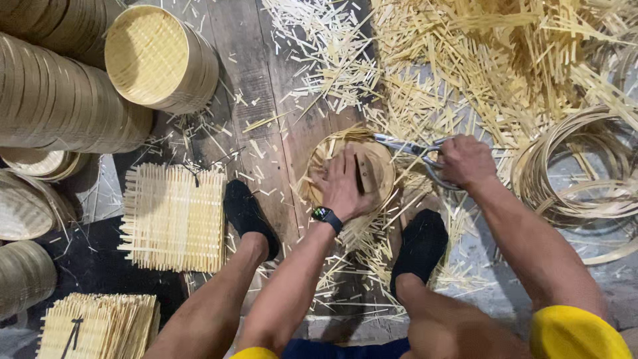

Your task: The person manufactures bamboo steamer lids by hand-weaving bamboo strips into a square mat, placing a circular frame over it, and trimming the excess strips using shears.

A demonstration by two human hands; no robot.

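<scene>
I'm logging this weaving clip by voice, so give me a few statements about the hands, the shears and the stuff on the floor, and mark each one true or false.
1. The right hand grips metal shears. True.
2. The left hand lies flat on a square woven mat. False: it presses a round woven disc, with a small wooden block beside its fingers.
3. The shears' blades point toward the disc's upper rim. True.
4. The square woven mat lies right of both feet. False: it lies left of the left foot.
5. Coiled bamboo hoops lie right of the right hand. True.
6. The left wrist is bare. False: it wears a dark wristwatch.
</scene>
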